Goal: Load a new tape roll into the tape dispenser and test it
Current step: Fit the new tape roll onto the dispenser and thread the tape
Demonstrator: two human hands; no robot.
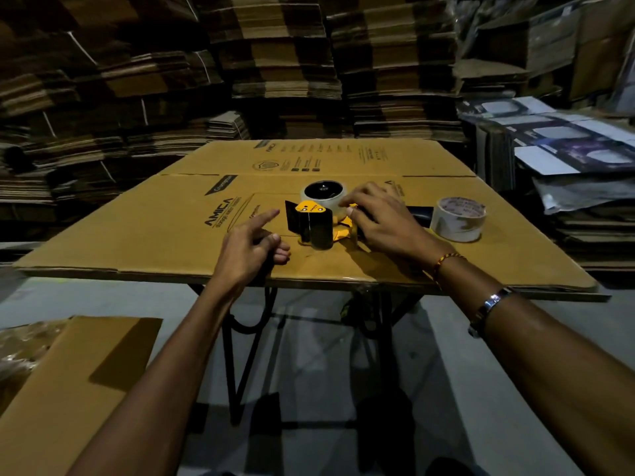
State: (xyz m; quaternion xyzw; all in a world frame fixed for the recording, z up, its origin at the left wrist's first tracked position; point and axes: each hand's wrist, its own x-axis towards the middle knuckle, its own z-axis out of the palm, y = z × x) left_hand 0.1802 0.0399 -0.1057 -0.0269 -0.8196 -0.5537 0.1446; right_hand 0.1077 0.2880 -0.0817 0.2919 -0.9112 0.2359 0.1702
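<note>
Stacks of flattened cardboard boxes fill the whole upper frame like a wall, dim and brown. At centre, a folding table with black metal legs carries a flattened carton sheet printed "AMICA". Pale grey floor shows below. Printed flat cartons pile at the right; another cardboard piece lies lower left.

Warehouse: stacked flattened cartons
</note>
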